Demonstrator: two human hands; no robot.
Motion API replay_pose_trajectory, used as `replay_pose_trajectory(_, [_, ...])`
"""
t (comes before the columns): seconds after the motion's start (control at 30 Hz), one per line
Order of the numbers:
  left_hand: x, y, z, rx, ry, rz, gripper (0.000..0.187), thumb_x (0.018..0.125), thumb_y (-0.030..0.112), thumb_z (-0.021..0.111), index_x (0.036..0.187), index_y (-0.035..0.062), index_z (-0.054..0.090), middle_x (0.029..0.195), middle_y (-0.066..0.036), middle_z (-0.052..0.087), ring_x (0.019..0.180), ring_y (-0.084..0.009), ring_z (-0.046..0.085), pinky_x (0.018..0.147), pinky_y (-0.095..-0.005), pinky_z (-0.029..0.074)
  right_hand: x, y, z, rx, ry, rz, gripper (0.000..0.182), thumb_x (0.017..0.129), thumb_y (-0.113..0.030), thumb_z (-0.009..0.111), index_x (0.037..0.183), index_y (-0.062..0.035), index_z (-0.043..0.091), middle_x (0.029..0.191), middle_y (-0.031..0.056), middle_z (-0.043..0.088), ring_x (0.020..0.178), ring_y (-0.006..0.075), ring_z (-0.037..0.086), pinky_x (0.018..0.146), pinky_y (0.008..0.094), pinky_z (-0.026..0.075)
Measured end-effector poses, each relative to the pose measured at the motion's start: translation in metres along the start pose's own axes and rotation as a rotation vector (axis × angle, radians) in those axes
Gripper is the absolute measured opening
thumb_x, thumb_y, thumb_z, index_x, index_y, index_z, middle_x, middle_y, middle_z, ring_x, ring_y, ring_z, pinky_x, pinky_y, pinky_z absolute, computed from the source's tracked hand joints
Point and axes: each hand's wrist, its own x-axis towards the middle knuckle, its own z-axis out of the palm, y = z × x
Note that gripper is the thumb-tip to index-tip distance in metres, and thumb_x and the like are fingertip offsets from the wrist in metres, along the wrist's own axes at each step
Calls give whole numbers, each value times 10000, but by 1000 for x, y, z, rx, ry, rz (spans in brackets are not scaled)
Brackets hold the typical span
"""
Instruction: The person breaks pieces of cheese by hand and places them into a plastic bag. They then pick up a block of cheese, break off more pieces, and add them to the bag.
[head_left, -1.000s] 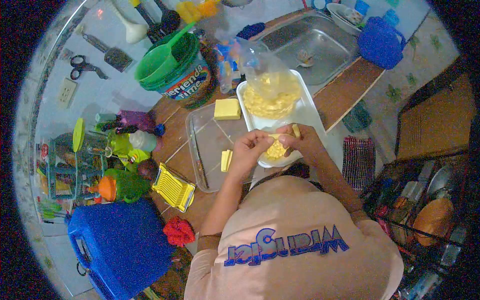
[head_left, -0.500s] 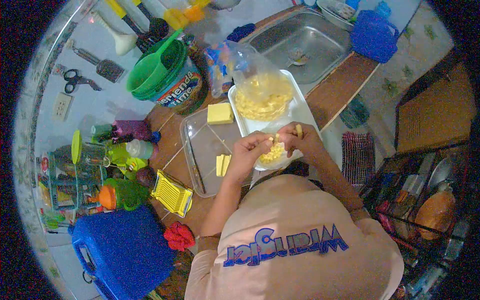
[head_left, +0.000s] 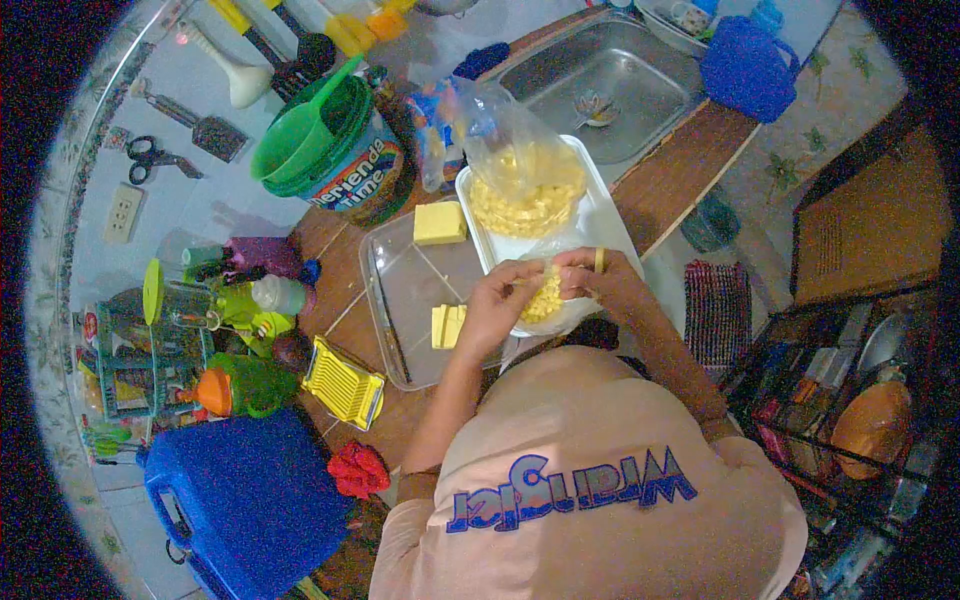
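My left hand (head_left: 497,298) and my right hand (head_left: 607,284) meet with fingertips pinched, just above small yellow pieces (head_left: 544,298) in a clear plastic bag. What the fingertips hold is hidden. A yellow band or strip crosses a finger of my right hand. Beyond them, a larger clear bag (head_left: 503,130) of yellow pieces (head_left: 525,207) rests on a white tray (head_left: 610,215). Left of my hands, a yellow block (head_left: 440,224) and a smaller, sliced yellow block (head_left: 448,327) lie on a clear plastic lid or tray (head_left: 400,265) with a knife (head_left: 386,325).
A yellow slicer (head_left: 343,385) sits left of the clear tray. Behind stand a labelled bucket (head_left: 355,180) with a green scoop (head_left: 295,140) and a metal sink (head_left: 640,70). A blue jug (head_left: 250,500) and a red cloth (head_left: 357,470) are at lower left.
Small yellow pieces showed at my fingertips before; now they are not visible there. My fingers have come closer together over the bag.
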Motion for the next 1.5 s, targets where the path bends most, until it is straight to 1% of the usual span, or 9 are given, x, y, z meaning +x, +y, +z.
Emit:
replay_pose_trajectory(0.07, [-1,15,6,-175,-6,-87,226,839,123,608,1029,3,625,901,-35,623,819,-99,564,731,-237,451,-4,-8,5,-14,-16,-13,289,814,-171,648,1025,20,599,861,65,629,738,130,605,694,270,516])
replay_pose_trajectory(0.17, [-2,24,10,-210,-9,-50,244,855,166,618,1023,-11,619,864,-22,629,772,-79,563,715,-225,459,-7,-10,7,-11,-46,-43,285,811,-174,652,1016,18,606,859,64,632,738,130,607,690,270,517])
replay_pose_trajectory(0.37, [-1,20,9,-344,-49,-189,223,849,134,613,1013,-17,613,866,-41,638,769,-91,578,722,-235,465,-9,-13,6,-56,-54,-40,257,805,-170,655,986,9,623,840,60,634,714,122,603,664,266,517])
replay_pose_trajectory(0.7, [2,8,10,-248,11,-67,191,834,136,621,972,5,628,859,-45,639,787,-130,577,729,-264,464,-13,-28,3,-206,110,0,220,807,-147,633,968,3,618,789,54,618,670,135,591,639,283,515])
replay_pose_trajectory(0.8, [3,2,11,-197,26,-39,180,837,149,624,954,13,637,856,-39,637,778,-125,569,725,-264,460,-12,-21,-2,-113,61,-38,298,822,-214,641,1007,17,613,828,77,637,691,154,608,633,293,532])
replay_pose_trajectory(0.9, [3,0,12,-156,45,-16,185,842,167,624,944,14,642,853,-34,637,771,-121,564,722,-262,457,-15,-25,-1,-113,35,28,206,807,-127,626,963,8,618,762,56,612,664,142,591,630,278,508])
replay_pose_trajectory(1.0, [2,3,14,-149,54,-19,197,843,181,625,945,14,643,850,-32,637,765,-120,562,720,-258,454,-14,-20,-7,-254,-42,161,224,815,-145,635,969,16,617,752,53,609,657,135,584,613,278,504])
replay_pose_trajectory(1.37, [0,23,16,-225,-2,-118,218,827,167,649,978,10,639,853,-28,626,784,-87,543,734,-232,446,-16,-24,-6,-171,-37,23,256,810,-180,651,977,11,618,781,52,617,670,127,580,667,292,501])
replay_pose_trajectory(1.5, [-2,29,20,-249,-22,-40,224,817,149,663,985,5,638,851,-24,623,786,-88,544,736,-232,448,-17,-28,-5,-181,-34,12,261,784,-179,675,963,3,618,794,66,628,680,140,595,663,290,506])
